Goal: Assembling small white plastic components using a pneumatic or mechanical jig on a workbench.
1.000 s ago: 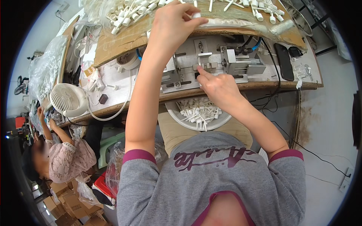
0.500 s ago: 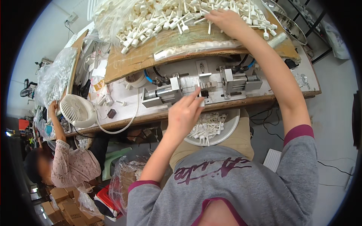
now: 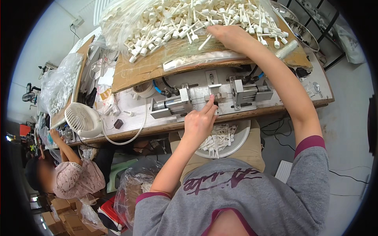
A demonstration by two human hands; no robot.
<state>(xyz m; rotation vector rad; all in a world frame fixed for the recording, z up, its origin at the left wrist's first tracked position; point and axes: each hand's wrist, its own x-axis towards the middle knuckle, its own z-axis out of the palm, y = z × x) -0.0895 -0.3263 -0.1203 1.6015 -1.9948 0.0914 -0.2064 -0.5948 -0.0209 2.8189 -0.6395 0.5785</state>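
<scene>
My left hand (image 3: 199, 122) reaches over the table's front edge with its fingers stretched out. Its fingertips are at the small metal holder (image 3: 215, 97) in the middle of the clamping fixture; I make out no piece in this hand. Further up, my right hand (image 3: 227, 36) is closed at the near edge of a heap of white plastic capped sticks (image 3: 169, 29). One white capped stick (image 3: 205, 42) slants down from its fingertips. On either side of the holder stand the left metal cylinder unit (image 3: 171, 103) and the right metal cylinder unit (image 3: 249, 93).
Cardboard (image 3: 134, 74) lies under the heap. A bowl (image 3: 245, 135) of white sticks rests on my lap. To the left stand a white fan (image 3: 82, 119) and a roll of tape (image 3: 142, 88). A co-worker (image 3: 75, 173) sits at far left beside plastic bags (image 3: 59, 86).
My right hand has shifted left and down along the heap's edge, and the stick at its fingertips now slants. My left hand has moved slightly right, its fingers closer to the holder.
</scene>
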